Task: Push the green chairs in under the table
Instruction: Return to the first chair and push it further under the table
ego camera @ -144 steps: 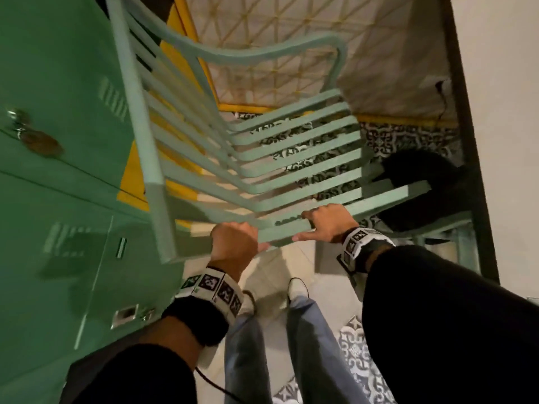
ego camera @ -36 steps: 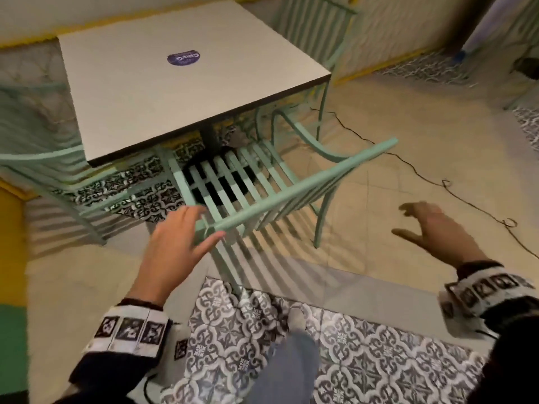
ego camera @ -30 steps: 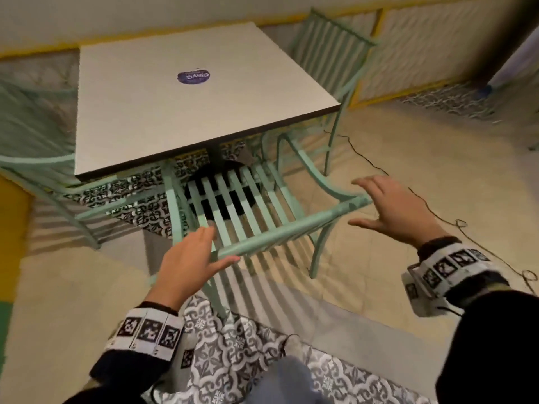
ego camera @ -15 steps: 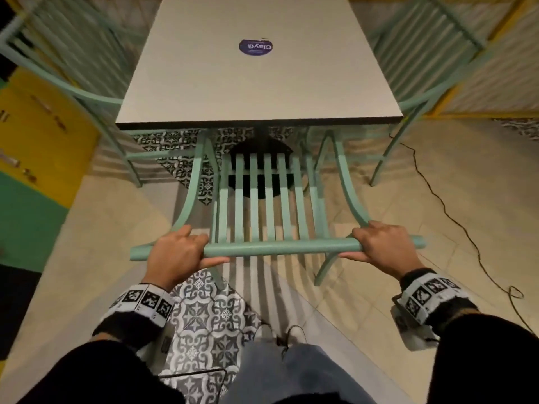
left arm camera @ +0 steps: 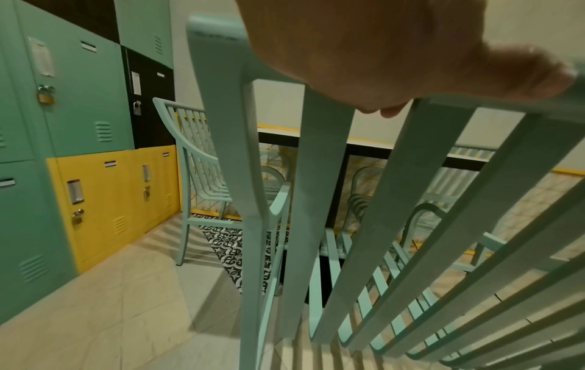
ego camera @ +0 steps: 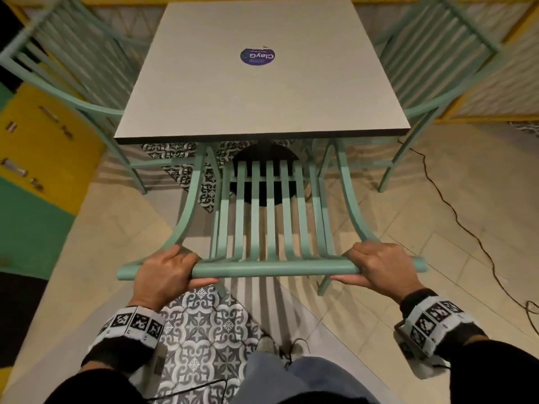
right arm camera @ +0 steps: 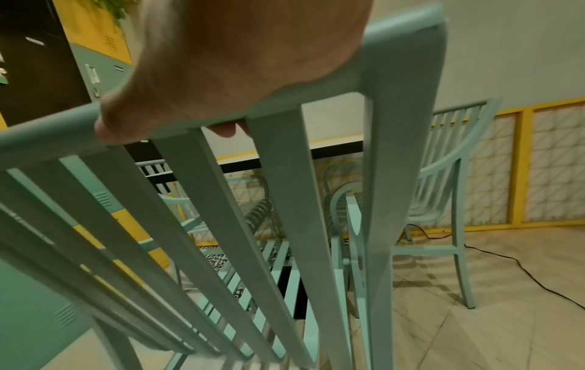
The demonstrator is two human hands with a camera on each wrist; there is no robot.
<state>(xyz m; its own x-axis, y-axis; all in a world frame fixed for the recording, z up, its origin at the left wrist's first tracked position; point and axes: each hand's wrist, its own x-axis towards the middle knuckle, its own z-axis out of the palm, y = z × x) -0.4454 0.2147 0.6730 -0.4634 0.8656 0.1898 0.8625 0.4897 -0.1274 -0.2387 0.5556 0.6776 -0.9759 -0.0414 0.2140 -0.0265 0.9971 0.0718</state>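
Observation:
A green slatted chair (ego camera: 271, 269) stands right in front of me, facing the square grey table (ego camera: 262, 91); its seat front and arm ends lie just under the table's near edge. My left hand (ego camera: 167, 272) grips the left end of the chair's top rail, thumb under it. My right hand (ego camera: 379, 266) grips the right end of that rail. The left wrist view shows the left hand (left arm camera: 379, 55) wrapped over the rail (left arm camera: 221, 50). The right wrist view shows the right hand (right arm camera: 228, 62) over the rail (right arm camera: 405, 32).
Two more green chairs stand at the table's sides, one left (ego camera: 73, 83) and one right (ego camera: 437, 68). Green and yellow lockers (ego camera: 35, 170) line the left wall. A black cable (ego camera: 455, 205) trails over the tiled floor on the right. My feet (ego camera: 280, 348) stand behind the chair.
My right hand swung in from the side and closed on the rail's right end. I turned square to the table, and the chair now sits closer to the table edge.

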